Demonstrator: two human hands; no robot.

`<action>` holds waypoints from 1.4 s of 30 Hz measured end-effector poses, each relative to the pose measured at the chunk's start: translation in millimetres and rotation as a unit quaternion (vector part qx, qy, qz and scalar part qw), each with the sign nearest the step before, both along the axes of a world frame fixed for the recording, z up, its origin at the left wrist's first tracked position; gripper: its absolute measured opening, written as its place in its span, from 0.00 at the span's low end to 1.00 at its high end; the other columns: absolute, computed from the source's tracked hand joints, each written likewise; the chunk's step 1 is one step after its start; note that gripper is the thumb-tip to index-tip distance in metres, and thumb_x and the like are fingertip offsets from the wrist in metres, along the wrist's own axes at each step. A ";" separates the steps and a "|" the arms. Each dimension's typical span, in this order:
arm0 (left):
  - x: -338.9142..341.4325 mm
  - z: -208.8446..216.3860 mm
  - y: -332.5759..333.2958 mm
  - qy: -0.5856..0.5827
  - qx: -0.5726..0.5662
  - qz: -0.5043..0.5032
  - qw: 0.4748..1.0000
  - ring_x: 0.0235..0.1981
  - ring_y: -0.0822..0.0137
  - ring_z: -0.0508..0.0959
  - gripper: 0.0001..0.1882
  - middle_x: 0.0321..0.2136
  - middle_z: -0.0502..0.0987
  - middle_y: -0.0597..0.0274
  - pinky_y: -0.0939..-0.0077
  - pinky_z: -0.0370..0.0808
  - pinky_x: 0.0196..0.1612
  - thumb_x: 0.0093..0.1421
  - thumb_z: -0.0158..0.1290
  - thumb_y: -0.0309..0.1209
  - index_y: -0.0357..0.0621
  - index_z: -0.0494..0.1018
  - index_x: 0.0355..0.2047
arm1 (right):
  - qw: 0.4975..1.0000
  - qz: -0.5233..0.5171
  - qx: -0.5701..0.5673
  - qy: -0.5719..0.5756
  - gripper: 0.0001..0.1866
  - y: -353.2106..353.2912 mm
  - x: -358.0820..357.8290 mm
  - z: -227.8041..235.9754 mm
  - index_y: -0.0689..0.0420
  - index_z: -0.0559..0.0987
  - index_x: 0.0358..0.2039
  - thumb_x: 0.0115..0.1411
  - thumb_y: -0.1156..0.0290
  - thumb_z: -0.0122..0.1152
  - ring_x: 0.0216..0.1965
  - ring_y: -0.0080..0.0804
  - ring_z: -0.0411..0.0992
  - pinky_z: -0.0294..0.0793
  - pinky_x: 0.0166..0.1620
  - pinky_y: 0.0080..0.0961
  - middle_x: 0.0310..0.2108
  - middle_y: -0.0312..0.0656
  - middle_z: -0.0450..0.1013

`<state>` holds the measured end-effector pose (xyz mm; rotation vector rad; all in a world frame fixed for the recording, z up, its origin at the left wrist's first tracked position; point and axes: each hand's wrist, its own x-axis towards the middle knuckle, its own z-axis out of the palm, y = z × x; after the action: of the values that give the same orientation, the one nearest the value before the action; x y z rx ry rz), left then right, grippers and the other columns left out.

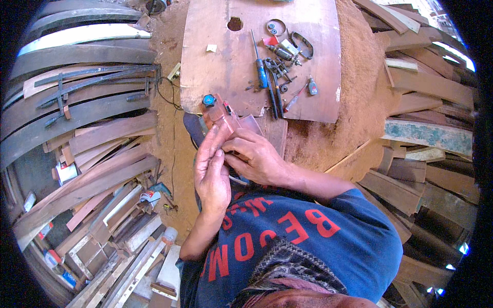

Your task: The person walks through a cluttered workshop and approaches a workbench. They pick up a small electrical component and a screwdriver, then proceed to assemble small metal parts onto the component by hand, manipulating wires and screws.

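Note:
My left hand is wrapped along a dusty, reddish-brown tool body with a round blue knob on its far end. My right hand is closed beside it, with finger and thumb pinched close to the left thumb. Whatever is in that pinch is hidden. Just beyond, on the worn wooden board, lie a blue-handled screwdriver, dark-handled pliers, a metal motor part and a small bottle.
A black curved band and a ring lie at the board's far side, near a round hole. Sawdust covers the ground. Timber stacks flank me on both sides, with clamps at left. A dark cord trails nearby.

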<state>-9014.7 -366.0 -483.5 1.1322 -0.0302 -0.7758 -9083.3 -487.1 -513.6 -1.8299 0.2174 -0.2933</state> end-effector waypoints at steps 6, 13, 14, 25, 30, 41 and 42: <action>-2.5 -13.6 11.5 -0.015 0.108 -0.004 0.994 0.58 0.63 0.74 0.18 0.56 0.74 0.51 0.66 0.67 0.65 0.69 0.48 0.22 0.37 0.69 0.59 | 0.999 -0.034 -0.029 -0.006 0.07 -18.6 8.0 -3.3 0.57 0.80 0.36 0.57 0.71 0.66 0.41 0.48 0.75 0.75 0.46 0.40 0.36 0.46 0.75; -2.1 -20.4 15.2 0.012 0.123 0.027 0.992 0.42 0.75 0.78 0.09 0.41 0.80 0.62 0.78 0.77 0.50 0.68 0.54 0.25 0.37 0.76 0.47 | 0.998 -0.014 -0.045 -0.040 0.07 -27.5 12.0 -2.9 0.59 0.81 0.35 0.56 0.73 0.68 0.36 0.41 0.76 0.76 0.39 0.35 0.33 0.43 0.76; -1.0 -22.3 16.4 0.004 0.118 0.028 0.993 0.42 0.73 0.79 0.08 0.41 0.80 0.61 0.77 0.78 0.49 0.68 0.54 0.24 0.37 0.76 0.46 | 0.999 -0.011 -0.033 -0.038 0.07 -27.4 12.0 -2.9 0.59 0.81 0.35 0.56 0.73 0.68 0.36 0.42 0.76 0.76 0.40 0.35 0.33 0.44 0.76; 16.2 -9.2 25.7 -0.042 0.069 0.039 0.996 0.40 0.59 0.84 0.05 0.40 0.82 0.47 0.70 0.81 0.44 0.65 0.52 0.24 0.40 0.74 0.40 | 0.906 -0.073 -0.388 0.153 0.09 -142.1 56.1 -149.2 0.53 0.84 0.38 0.56 0.70 0.62 0.49 0.44 0.69 0.68 0.51 0.46 0.41 0.42 0.74; 18.7 -5.1 28.4 -0.030 0.087 0.045 0.995 0.37 0.63 0.83 0.07 0.38 0.82 0.51 0.74 0.80 0.41 0.65 0.55 0.25 0.41 0.74 0.43 | 0.880 -0.024 -0.435 0.188 0.08 -141.5 63.8 -165.6 0.52 0.84 0.35 0.55 0.70 0.59 0.49 0.43 0.67 0.65 0.50 0.46 0.40 0.40 0.73; 25.0 -0.1 20.9 -0.001 0.086 0.056 0.995 0.36 0.67 0.84 0.11 0.39 0.84 0.50 0.78 0.79 0.41 0.65 0.57 0.24 0.38 0.74 0.47 | 0.930 -0.077 -0.326 0.150 0.07 -133.4 65.2 -157.9 0.57 0.82 0.34 0.57 0.69 0.61 0.44 0.44 0.73 0.69 0.48 0.41 0.38 0.42 0.76; 24.9 0.8 20.6 -0.004 0.092 0.054 0.994 0.37 0.67 0.84 0.11 0.40 0.84 0.51 0.78 0.79 0.41 0.65 0.57 0.24 0.38 0.75 0.48 | 0.955 -0.077 -0.240 0.154 0.08 -131.9 65.3 -144.2 0.58 0.82 0.36 0.58 0.69 0.62 0.42 0.42 0.75 0.71 0.48 0.39 0.37 0.42 0.78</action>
<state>-8989.8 -345.4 -482.7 1.3006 0.0966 -0.6872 -9018.0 -619.1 -657.8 -2.3447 0.5470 -0.1752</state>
